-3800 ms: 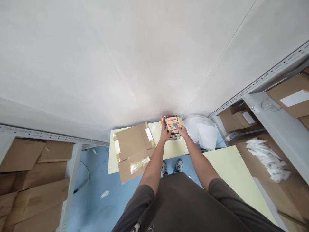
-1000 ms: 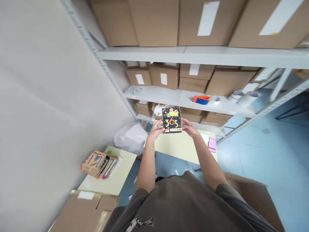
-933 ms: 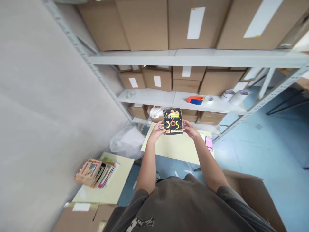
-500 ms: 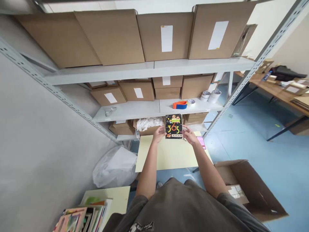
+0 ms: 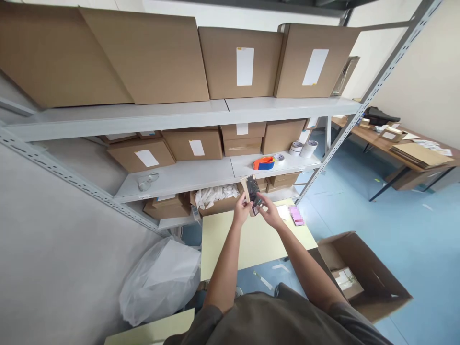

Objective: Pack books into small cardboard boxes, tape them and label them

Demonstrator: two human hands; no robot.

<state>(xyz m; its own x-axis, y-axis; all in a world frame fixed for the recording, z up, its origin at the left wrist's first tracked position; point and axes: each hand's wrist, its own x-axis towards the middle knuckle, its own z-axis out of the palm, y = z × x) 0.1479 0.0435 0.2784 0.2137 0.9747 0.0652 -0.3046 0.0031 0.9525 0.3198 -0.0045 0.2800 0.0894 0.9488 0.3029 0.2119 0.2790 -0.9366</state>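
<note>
A thick book point(image 5: 252, 188) with a dark cover is held up above the pale yellow table point(image 5: 223, 235), turned so that its light page edges show on the left. My left hand point(image 5: 243, 211) grips its lower left side, fingers closed on it. At the lower right, my right hand point(image 5: 268, 209) has its fingers on the dark cover. The fingertips partly hide the book's lower end. On the table to the right of my hands lie a pink phone-like item point(image 5: 296, 216) and a white piece of paper point(image 5: 283, 212).
Metal shelving point(image 5: 179, 177) stands ahead with cardboard boxes point(image 5: 244, 62), an orange-blue tape dispenser point(image 5: 263, 163) and tape rolls point(image 5: 308, 149). A large open carton point(image 5: 377, 273) sits on the floor at right. A stuffed plastic bag point(image 5: 161, 278) leans at left.
The book has turned from facing me with its 365 cover to an angled, edge-on pose. Both hands have moved closer together on it. My view has shifted, and the stacked books at lower left left the frame.
</note>
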